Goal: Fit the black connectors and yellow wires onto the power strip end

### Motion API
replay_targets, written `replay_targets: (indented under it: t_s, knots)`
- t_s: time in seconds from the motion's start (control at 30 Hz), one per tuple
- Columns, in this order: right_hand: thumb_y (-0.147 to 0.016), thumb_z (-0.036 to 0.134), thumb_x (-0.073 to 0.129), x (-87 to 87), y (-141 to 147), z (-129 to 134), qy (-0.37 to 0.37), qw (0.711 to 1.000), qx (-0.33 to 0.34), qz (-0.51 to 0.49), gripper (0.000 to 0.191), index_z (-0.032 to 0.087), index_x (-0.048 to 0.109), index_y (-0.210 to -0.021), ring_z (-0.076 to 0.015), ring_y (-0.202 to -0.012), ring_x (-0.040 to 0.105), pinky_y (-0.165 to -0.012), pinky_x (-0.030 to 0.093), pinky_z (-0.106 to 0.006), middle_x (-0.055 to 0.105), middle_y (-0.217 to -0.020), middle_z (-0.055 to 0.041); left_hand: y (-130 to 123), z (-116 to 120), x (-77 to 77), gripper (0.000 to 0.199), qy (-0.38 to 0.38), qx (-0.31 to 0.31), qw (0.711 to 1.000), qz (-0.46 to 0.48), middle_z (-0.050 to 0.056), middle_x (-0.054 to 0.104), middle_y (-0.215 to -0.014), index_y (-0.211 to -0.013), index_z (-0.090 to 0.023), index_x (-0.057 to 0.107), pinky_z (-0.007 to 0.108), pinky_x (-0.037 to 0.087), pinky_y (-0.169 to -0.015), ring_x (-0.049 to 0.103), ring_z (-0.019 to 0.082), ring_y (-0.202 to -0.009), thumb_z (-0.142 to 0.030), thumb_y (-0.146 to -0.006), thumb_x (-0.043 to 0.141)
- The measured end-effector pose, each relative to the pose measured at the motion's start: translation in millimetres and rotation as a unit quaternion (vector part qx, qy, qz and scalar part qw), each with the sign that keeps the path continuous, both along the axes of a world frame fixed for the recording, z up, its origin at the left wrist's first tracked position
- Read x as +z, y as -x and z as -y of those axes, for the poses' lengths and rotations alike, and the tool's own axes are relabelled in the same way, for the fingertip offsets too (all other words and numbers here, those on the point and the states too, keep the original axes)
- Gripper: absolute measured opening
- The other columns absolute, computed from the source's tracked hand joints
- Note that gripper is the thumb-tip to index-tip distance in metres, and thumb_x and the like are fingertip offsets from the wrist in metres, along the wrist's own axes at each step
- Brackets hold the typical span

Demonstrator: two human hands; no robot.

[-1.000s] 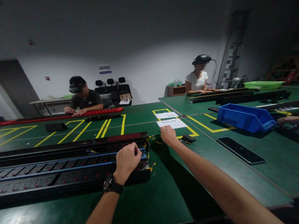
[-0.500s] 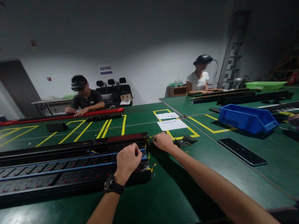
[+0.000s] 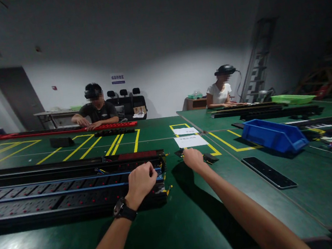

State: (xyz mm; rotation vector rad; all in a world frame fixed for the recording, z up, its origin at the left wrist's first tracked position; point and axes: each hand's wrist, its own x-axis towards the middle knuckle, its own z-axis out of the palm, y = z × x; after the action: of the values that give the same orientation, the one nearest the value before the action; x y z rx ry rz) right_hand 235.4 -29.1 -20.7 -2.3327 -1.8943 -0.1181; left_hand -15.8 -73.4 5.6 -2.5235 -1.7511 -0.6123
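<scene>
Long black power strips [image 3: 80,197] with rows of sockets and red dots lie side by side at the left, one with blue edges. Short yellow wire ends [image 3: 169,189] stick out at their right ends. My left hand [image 3: 141,181], a watch on its wrist, is curled over the right end of the blue-edged strip; its fingertips are hidden. My right hand [image 3: 193,159] is closed, fingers bent down, among small black parts [image 3: 210,158] right of the strips. What either hand holds, if anything, is out of sight.
A blue bin [image 3: 274,136] and a dark phone [image 3: 268,172] lie to the right. White paper sheets [image 3: 190,141] are just beyond my right hand. Two people [image 3: 97,109] work across the green table, one at a red strip [image 3: 116,125]. A hand shows at the right edge.
My right hand has moved right, from the strips' wire ends to the small black parts. The left hand has stayed nearly in place. The co-worker's hand at the right edge has drawn back.
</scene>
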Motion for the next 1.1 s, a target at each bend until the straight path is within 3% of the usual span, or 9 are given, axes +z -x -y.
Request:
replay_targets:
  t_s: [0.17, 0.27, 0.4, 0.53, 0.67, 0.9, 1.1]
  knots:
    - [-0.095, 0.011, 0.049, 1.9, 4.3, 4.0, -0.014, 0.999, 0.014, 0.045, 0.027, 0.011, 0.076, -0.102, -0.0314, -0.107, 0.068, -0.091, 0.047, -0.041, 0.074, -0.104, -0.0226, 0.7, -1.6, -2.4, 0.014, -0.004, -0.008, 1.0, 0.003, 0.003, 0.072, -0.087, -0.085, -0.022, 0.063, 0.027, 0.042, -0.07, 0.067, 0.018, -0.083, -0.029, -0.093, 0.052]
    - [-0.102, 0.027, 0.045, 1.2, 27.5, 6.7, -0.059, 0.996, 0.06, 0.032, 0.033, 0.014, 0.075, -0.099, -0.0306, -0.109, 0.067, -0.093, 0.044, -0.039, 0.074, -0.105, -0.02, 1.2, -3.1, -4.1, 0.015, -0.011, -0.01, 1.0, -0.002, 0.003, 0.072, -0.087, -0.086, -0.022, 0.063, 0.027, 0.043, -0.07, 0.067, 0.019, -0.082, -0.029, -0.093, 0.052]
    - [-0.1, 0.052, 0.047, -0.5, 56.9, 9.4, -0.084, 0.988, 0.111, -0.065, 0.042, 0.019, 0.071, -0.111, -0.0245, -0.092, 0.071, -0.08, 0.046, -0.03, 0.077, -0.098, -0.0127, -0.6, -9.4, -1.7, 0.014, -0.011, -0.02, 1.0, -0.017, 0.005, 0.072, -0.089, -0.089, -0.021, 0.064, 0.029, 0.046, -0.075, 0.067, 0.02, -0.087, -0.027, -0.093, 0.052]
    - [-0.098, 0.042, 0.051, 0.7, 56.9, 9.5, -0.064, 0.991, 0.082, -0.083, 0.036, 0.019, 0.077, -0.091, -0.0242, -0.085, 0.072, -0.072, 0.045, -0.027, 0.077, -0.092, -0.0139, -8.7, -27.2, 2.7, 0.02, -0.03, -0.071, 0.997, -0.031, 0.009, 0.072, -0.098, -0.098, -0.02, 0.069, 0.031, 0.048, -0.089, 0.065, 0.023, -0.098, -0.025, -0.094, 0.05]
    - [-0.095, 0.042, 0.054, 1.4, 45.2, 8.9, -0.063, 0.989, 0.081, -0.108, 0.035, 0.02, 0.08, -0.084, -0.0232, -0.083, 0.072, -0.071, 0.045, -0.026, 0.078, -0.088, -0.0129, -23.1, -52.7, 1.7, 0.029, 0.016, -0.08, 0.995, -0.049, 0.012, 0.072, -0.106, -0.104, -0.022, 0.076, 0.034, 0.047, -0.098, 0.064, 0.024, -0.107, -0.024, -0.095, 0.049]
    - [-0.091, 0.038, 0.056, -9.0, 54.6, 6.9, -0.101, 0.982, 0.029, -0.156, 0.031, 0.02, 0.079, -0.08, -0.0212, -0.078, 0.07, -0.064, 0.04, -0.024, 0.077, -0.084, -0.0121, -39.5, -74.4, -0.3, 0.028, 0.084, -0.083, 0.991, -0.059, 0.012, 0.073, -0.113, -0.106, -0.027, 0.078, 0.035, 0.051, -0.094, 0.066, 0.026, -0.111, -0.03, -0.091, 0.055]
    - [-0.089, 0.035, 0.055, -3.5, 40.2, 10.2, -0.126, 0.979, 0.023, -0.16, 0.03, 0.018, 0.077, -0.076, -0.0186, -0.071, 0.067, -0.06, 0.035, -0.024, 0.075, -0.076, -0.0098, -38.9, -79.9, 5.1, 0.023, 0.106, -0.064, 0.99, -0.068, 0.01, 0.077, -0.106, -0.099, -0.027, 0.079, 0.032, 0.053, -0.086, 0.071, 0.026, -0.102, -0.033, -0.087, 0.061]
